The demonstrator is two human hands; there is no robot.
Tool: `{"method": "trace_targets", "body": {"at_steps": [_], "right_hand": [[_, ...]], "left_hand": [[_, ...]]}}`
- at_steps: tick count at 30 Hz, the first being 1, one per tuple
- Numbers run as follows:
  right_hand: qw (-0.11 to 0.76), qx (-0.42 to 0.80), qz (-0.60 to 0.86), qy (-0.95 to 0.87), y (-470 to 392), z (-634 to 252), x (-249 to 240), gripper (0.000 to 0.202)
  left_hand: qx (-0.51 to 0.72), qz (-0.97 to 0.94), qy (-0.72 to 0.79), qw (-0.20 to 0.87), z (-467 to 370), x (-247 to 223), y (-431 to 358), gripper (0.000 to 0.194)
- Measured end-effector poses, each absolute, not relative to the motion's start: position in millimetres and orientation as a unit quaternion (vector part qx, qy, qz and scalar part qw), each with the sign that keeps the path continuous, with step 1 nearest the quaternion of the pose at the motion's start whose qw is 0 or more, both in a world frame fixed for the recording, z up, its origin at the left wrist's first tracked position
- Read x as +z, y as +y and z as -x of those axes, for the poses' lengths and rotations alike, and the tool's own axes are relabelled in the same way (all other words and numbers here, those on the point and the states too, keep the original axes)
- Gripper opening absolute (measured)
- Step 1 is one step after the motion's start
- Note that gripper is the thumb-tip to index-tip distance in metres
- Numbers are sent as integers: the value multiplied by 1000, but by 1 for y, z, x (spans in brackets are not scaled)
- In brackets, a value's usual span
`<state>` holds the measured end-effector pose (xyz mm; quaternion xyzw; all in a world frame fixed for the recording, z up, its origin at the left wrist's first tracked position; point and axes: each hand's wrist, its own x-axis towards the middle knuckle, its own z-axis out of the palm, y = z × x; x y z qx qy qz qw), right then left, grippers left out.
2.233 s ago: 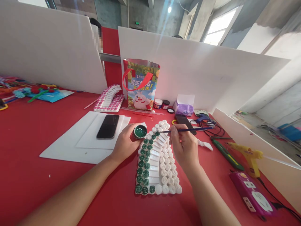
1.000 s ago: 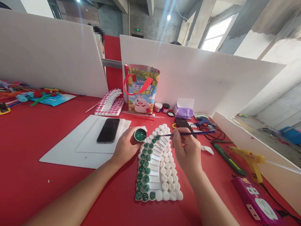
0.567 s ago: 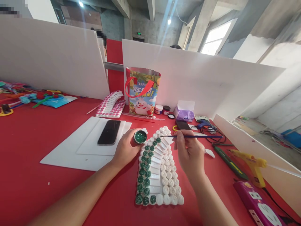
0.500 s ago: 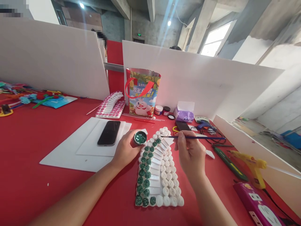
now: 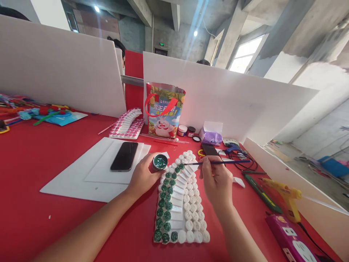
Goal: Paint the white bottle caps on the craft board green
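My left hand point(image 5: 143, 174) is wrapped round a small jar of dark green paint point(image 5: 160, 162), its open mouth facing up. In my right hand point(image 5: 217, 182) is a thin paintbrush point(image 5: 237, 162), pinched near its middle and pointing left. The brush tip meets a green rosette near the top of a curved craft piece point(image 5: 178, 198). White steps run up the middle of this piece, with rows of rolled rosettes around them. Those along the left side are mostly dark green; the ones on the right and at the top are white.
A phone point(image 5: 124, 156) lies on white boards point(image 5: 68, 182) at left. Behind stand a pink-and-white craft piece point(image 5: 127, 123), a printed bag point(image 5: 165, 112), paint jars point(image 5: 182, 130) and a purple tissue pack point(image 5: 211, 137). At right are a yellow glue gun point(image 5: 283, 191), a green cutter point(image 5: 261, 193) and a power strip point(image 5: 291, 236).
The brush tip has moved slightly down and left, from beside a white rosette onto the uppermost green one. The left hand still holds the jar; the whole view has shifted a little.
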<state>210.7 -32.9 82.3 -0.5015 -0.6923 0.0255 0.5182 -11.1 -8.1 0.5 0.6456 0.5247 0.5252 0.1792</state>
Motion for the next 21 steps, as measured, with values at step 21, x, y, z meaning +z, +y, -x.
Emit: {"method": "trace_targets", "body": {"at_steps": [21], "right_hand": [[513, 29, 499, -697, -34, -209, 85, 23]], "left_hand": [[512, -640, 533, 211, 11, 1, -8, 45]]}}
